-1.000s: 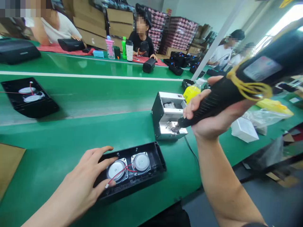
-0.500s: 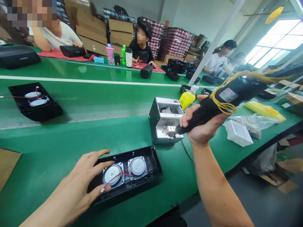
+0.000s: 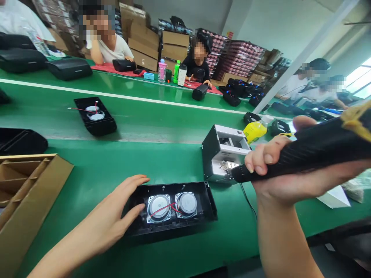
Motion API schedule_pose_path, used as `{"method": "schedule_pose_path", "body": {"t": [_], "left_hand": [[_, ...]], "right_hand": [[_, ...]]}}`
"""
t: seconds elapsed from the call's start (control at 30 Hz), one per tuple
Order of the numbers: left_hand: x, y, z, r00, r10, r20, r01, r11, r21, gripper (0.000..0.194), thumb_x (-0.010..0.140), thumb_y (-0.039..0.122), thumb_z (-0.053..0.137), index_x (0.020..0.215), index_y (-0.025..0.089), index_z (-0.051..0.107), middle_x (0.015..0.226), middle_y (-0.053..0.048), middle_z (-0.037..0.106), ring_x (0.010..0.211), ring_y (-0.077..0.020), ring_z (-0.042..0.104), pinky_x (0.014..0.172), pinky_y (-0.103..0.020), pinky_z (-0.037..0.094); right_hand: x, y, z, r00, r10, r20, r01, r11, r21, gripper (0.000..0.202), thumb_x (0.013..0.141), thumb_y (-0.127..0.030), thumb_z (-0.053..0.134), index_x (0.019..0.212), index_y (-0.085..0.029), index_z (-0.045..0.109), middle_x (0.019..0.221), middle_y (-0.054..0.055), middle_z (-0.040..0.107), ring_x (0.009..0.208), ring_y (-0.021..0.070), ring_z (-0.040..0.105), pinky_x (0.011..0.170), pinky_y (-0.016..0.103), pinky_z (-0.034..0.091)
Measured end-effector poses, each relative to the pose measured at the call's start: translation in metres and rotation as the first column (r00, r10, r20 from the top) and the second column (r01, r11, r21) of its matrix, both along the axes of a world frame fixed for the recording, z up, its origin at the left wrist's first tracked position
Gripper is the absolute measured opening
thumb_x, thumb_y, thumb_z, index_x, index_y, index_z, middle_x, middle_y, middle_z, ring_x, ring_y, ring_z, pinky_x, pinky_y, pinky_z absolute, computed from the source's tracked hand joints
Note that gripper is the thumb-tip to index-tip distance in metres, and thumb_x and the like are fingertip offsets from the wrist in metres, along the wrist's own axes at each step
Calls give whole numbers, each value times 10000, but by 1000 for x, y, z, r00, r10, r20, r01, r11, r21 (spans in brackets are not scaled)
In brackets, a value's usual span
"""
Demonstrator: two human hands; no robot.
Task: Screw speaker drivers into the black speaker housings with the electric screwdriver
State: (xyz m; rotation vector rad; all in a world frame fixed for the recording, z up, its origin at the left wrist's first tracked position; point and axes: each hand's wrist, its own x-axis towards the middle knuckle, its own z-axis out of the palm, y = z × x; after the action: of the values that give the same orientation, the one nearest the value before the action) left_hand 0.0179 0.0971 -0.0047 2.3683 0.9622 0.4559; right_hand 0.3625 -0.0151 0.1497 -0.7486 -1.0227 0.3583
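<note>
My left hand [image 3: 116, 212] holds the left end of an open black speaker housing [image 3: 207, 206]. Its thumb lies over the inside and its fingers reach across the far edge; that end is partly hidden. Two round speaker drivers [image 3: 187, 203] sit in the housing, joined by red wires. My right hand [image 3: 278, 170] is wrapped round a black electric screwdriver [image 3: 315, 148], which slants down to the left. The driver's nose is at the front outlet of a grey-and-black screw feeder [image 3: 211, 156]. Whether the bit touches a screw there is hidden.
A cardboard box with dividers [image 3: 62, 170] stands at left, beside a black shell [image 3: 24, 141]. Another housing with drivers [image 3: 101, 125] lies farther back. Behind the feeder stands a yellow bottle [image 3: 255, 130]. Several people sit across the green bench [image 3: 162, 154].
My view has swung left. The screwdriver's nose stays at the feeder. My left thumb has come off the small white wire plug, and the hand now sits nearer the housing's left end.
</note>
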Motion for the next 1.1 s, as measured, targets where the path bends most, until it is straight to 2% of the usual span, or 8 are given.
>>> {"method": "schedule_pose_path", "body": {"t": [0.1,0.2,0.37,0.5,0.63,0.8,0.93,1.1], "left_hand": [[7,-7,14,998,-45,-46,40,994,-97,562,1070,415,595,1621,352,503,1763,-51,530,1620,-291,547,1369,-511,463],[15,-14,29,990,-38,-133,18,989,-150,695,1021,326,674,1673,356,434,1794,-61,463,1636,-297,505,1352,-540,469],[28,-19,46,978,13,-209,-47,987,-155,827,893,270,873,1619,324,479,1635,-86,590,1487,-342,608,1211,-555,559],[36,-21,52,970,36,-239,-74,985,-155,750,850,298,951,1490,291,558,1473,-64,658,1377,-328,648,1118,-526,585],[38,-22,54,965,57,-258,-100,982,-158,638,852,325,962,1373,275,597,1355,-53,682,1289,-316,663,1039,-498,590],[40,-22,55,960,73,-270,-121,978,-168,607,863,344,949,1354,278,598,1336,-37,681,1274,-308,664,1011,-478,593],[41,-22,58,957,82,-277,-133,976,-171,594,866,356,940,1350,269,607,1321,-37,690,1269,-306,671,1022,-471,593],[42,-23,60,955,86,-282,-142,973,-183,626,859,350,937,1391,287,614,1363,-48,687,1325,-319,661,1038,-471,602]], "right_hand": [[-31,14,12,988,132,-76,-136,990,-42,603,766,-757,953,1128,-285,852,552,-54,602,372,144,473,334,281,398],[-66,35,11,958,234,-165,-249,966,-73,596,746,-767,968,1085,-298,828,548,-60,605,368,144,461,324,282,371],[-118,74,-15,881,424,-209,-438,899,-19,658,913,-882,733,1170,-278,780,580,-56,617,357,138,469,328,265,348],[-143,90,-35,852,481,-205,-496,868,-25,655,988,-875,631,1190,-265,755,590,-63,611,351,132,471,329,257,340],[-151,94,-49,843,501,-197,-522,851,-68,679,1008,-869,611,1210,-238,758,621,-57,625,379,122,490,360,255,382],[-147,95,-64,840,516,-170,-538,832,-134,651,1011,-850,623,1253,-258,744,666,-56,645,416,127,509,414,272,435],[-144,97,-70,834,529,-155,-549,821,-156,580,1034,-793,630,1274,-277,742,680,-52,637,443,137,525,434,282,445],[-145,99,-73,846,511,-151,-532,830,-171,618,1019,-829,621,1264,-271,724,680,-50,625,435,139,513,433,289,441]]}}
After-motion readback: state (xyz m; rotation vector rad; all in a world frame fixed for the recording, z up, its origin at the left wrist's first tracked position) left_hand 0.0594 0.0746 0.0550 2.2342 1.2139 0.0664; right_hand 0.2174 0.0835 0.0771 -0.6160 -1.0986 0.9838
